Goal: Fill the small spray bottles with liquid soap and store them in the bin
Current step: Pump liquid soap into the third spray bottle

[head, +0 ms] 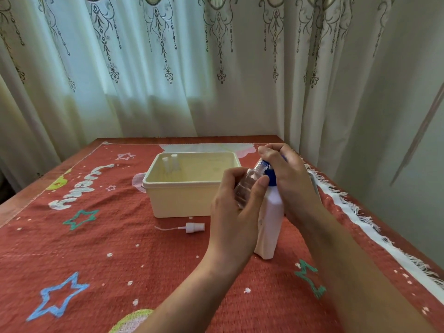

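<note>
My left hand (pixel 236 212) grips a small clear spray bottle (pixel 247 182), tilted with its open neck against the blue pump of a tall white soap bottle (pixel 270 224) standing on the table. My right hand (pixel 286 174) is curled over the blue pump head (pixel 270 175) from above. The small bottle's white spray cap (pixel 192 227) with its thin tube lies on the cloth in front of the cream bin (pixel 187 195). Two small capped bottles (pixel 169 164) stand in the bin's back left corner.
A red patterned cloth (pixel 108 248) with stars covers the table; its white fringed edge (pixel 360 219) runs along the right side. Curtains (pixel 168 68) hang close behind the table's far edge, and a wall stands at the right.
</note>
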